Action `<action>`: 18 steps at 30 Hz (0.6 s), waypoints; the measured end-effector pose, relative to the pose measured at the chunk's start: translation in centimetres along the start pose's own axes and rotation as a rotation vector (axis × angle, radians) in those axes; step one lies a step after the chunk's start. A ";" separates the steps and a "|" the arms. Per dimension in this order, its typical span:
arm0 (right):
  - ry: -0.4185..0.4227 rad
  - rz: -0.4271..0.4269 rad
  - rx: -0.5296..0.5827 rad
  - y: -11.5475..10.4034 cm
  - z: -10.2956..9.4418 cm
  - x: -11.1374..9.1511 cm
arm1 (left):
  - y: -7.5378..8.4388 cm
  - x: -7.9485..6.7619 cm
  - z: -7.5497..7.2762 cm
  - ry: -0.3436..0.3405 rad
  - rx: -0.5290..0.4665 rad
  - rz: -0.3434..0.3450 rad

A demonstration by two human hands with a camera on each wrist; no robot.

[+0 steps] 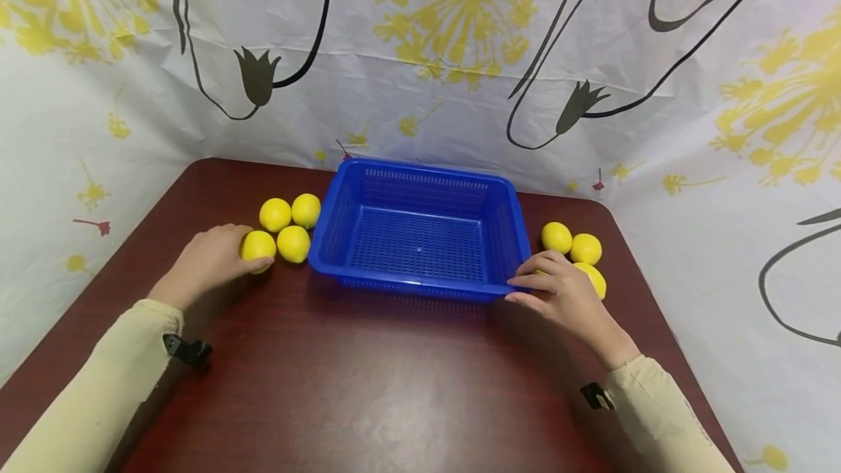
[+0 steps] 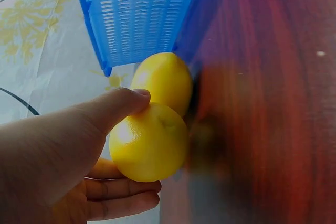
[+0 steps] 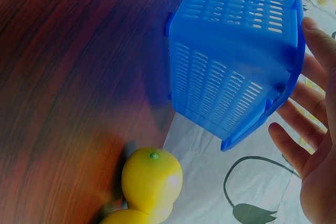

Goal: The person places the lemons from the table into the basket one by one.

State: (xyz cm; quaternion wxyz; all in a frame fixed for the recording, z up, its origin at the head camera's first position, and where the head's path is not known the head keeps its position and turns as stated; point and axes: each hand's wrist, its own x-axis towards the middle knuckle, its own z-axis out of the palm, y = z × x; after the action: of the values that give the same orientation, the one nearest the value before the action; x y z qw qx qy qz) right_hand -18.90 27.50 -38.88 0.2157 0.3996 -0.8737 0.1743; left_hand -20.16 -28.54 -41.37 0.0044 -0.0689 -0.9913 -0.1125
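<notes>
My left hand [image 1: 213, 258] holds a yellow lemon [image 1: 258, 248] at the table's left side. In the left wrist view, the thumb lies along one side of this lemon [image 2: 149, 142] and the fingers curl along the other; a second lemon [image 2: 167, 80] sits right behind it. The right hand [image 1: 558, 287] is at the near right corner of a blue plastic basket [image 1: 420, 285], thumb and fingertips at its rim. From the right wrist, the thumb touches the basket's rim [image 3: 300, 40], some fingertips are hidden behind it, and the little finger stands apart.
Several lemons [image 1: 293, 244] cluster left of the basket, and several more [image 1: 586, 249] lie to its right, one partly hidden by the right hand. All rest on a dark red wooden table [image 1: 394, 385]. Behind it hangs a white patterned cloth [image 1: 368, 86].
</notes>
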 end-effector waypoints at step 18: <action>0.000 0.021 -0.002 0.1 0.1 0.0 | 3.0 1.8 -6.6 0.171 0.073 0.066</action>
State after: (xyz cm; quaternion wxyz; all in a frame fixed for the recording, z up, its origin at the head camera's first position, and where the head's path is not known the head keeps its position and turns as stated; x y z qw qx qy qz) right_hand -18.99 27.57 -38.99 0.2142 0.3904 -0.8779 0.1758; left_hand -21.56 -26.89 -34.21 0.0951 -0.0916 -0.9879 -0.0815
